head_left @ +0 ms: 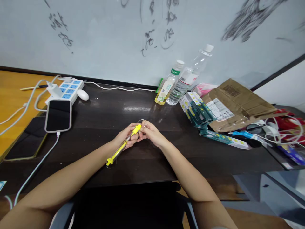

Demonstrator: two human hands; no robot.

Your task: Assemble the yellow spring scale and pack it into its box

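Just above the front part of the dark table, my left hand point(123, 136) is closed around a slim tubular spring scale point(120, 149). The scale has a clear barrel with yellow inside and yellow ends, and it slants from lower left to upper right. Its lower end sticks out past my left hand toward me. At its upper end, my right hand point(152, 133) pinches a thin metal wire hook point(143, 122) with thumb and fingers. My two hands nearly touch, and some fingertips are hidden.
Two bottles, a smaller one point(169, 84) and a larger one point(187, 81), stand by the whiteboard. To the right lie printed boxes point(196, 109), a torn cardboard package point(240, 101) and tangled cables. A phone point(58, 115), a power strip point(69, 89) and a dark tablet-like device point(26, 138) lie left.
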